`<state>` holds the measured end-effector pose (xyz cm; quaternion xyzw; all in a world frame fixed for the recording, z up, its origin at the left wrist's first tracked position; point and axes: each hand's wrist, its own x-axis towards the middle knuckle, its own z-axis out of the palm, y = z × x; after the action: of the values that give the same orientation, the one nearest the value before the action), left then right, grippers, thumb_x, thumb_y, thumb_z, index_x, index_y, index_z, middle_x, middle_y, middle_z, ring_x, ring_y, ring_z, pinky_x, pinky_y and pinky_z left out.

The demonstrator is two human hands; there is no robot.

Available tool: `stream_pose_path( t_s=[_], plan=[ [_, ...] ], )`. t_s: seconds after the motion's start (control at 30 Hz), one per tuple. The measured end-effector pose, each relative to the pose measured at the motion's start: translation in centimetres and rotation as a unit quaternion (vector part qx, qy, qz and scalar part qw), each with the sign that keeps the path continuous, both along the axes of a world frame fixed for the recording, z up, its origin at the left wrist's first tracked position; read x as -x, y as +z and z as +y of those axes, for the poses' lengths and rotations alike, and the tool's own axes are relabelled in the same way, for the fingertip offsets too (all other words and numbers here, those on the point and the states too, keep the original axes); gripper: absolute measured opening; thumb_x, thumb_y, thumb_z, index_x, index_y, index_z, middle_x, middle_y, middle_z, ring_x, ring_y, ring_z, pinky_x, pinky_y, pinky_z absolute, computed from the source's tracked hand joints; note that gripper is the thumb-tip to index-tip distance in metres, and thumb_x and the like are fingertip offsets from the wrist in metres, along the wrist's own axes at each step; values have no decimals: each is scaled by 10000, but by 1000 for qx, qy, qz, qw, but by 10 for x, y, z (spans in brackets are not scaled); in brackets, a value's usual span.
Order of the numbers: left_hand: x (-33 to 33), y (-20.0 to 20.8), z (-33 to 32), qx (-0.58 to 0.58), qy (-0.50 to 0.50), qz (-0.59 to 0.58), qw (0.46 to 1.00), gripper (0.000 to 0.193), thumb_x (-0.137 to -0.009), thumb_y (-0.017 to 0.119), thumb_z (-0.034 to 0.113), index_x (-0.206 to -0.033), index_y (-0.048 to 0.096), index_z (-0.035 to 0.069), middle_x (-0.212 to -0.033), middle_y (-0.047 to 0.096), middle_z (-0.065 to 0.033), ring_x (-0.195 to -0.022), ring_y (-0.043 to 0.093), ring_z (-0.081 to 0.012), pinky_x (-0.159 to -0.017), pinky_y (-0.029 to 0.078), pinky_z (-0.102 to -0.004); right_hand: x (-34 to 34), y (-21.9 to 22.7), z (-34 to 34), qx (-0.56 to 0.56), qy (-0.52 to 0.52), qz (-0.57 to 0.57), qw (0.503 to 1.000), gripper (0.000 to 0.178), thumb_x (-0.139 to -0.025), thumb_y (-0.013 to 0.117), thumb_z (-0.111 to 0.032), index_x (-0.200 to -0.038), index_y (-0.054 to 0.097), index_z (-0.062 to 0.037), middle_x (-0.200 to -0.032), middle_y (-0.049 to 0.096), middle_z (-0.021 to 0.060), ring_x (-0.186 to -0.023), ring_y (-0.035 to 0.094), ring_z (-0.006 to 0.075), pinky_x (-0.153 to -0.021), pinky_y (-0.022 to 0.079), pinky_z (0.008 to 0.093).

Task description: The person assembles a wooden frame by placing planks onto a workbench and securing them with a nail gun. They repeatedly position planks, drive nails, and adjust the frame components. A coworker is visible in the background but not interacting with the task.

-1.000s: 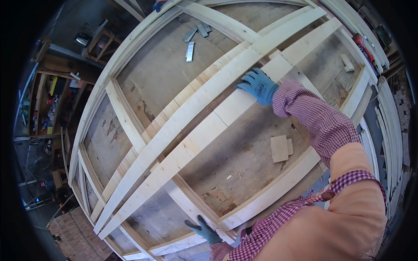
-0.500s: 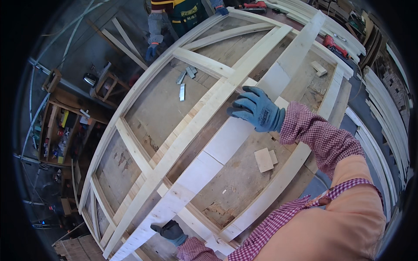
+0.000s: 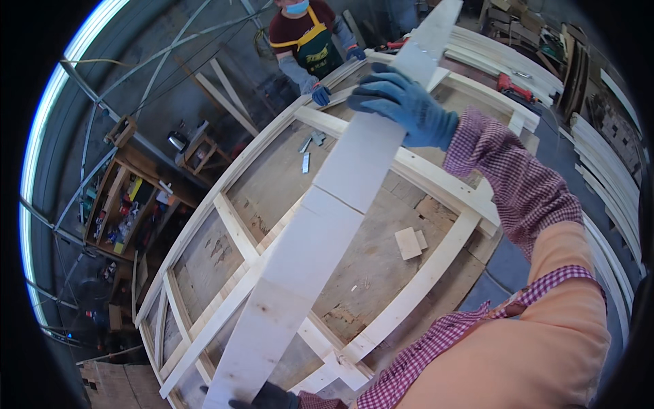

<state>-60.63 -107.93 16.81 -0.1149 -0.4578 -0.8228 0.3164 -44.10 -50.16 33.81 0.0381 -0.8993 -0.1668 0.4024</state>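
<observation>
A long pale wooden board (image 3: 300,262) runs diagonally across the view, lifted above a large curved wooden frame (image 3: 235,225). Across its upper part, my right hand (image 3: 405,105) in a blue coated glove grips it with the fingers over the face. At the lower end my left hand (image 3: 272,397), in a dark glove, holds the board from beneath; part of that hand is hidden by the wood and cut off by the picture's edge. A seam crosses the board between my hands.
A co-worker (image 3: 306,41) stands at the frame's far side, gloved hands near its rim. Small wood blocks (image 3: 409,243) and metal plates (image 3: 306,162) lie within the frame. A red power tool (image 3: 514,88) sits near stacked pale strips (image 3: 599,163). Shelves (image 3: 126,201) stand at left.
Both hands have raised the board off the frame, so it looms larger. My left hand has moved lower in the picture. The view has tilted up, showing more of the co-worker.
</observation>
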Motion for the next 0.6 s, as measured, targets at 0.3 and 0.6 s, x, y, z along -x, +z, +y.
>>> stream_pose_path(
  t_s=[0.3,0.6],
  plan=[
    [-75,133,-20,-143,26,156,977,517,-789,655,310,-1225,517,69,-1095,603,-157,-1013,595,-288,-866,464,-400,3,21,-61,8,59,-16,998,870,-582,700,2,-1378,401,-184,-1325,451,68,-1238,425,285,-1083,331,451],
    [-188,269,-2,-230,-6,340,912,649,-720,735,277,-1270,455,76,-1220,536,-166,-1079,557,-313,-986,409,-472,5,42,-112,67,160,-20,985,645,-753,683,-110,-1347,433,-95,-1353,457,114,-1252,421,333,-1046,358,464]
  ],
)
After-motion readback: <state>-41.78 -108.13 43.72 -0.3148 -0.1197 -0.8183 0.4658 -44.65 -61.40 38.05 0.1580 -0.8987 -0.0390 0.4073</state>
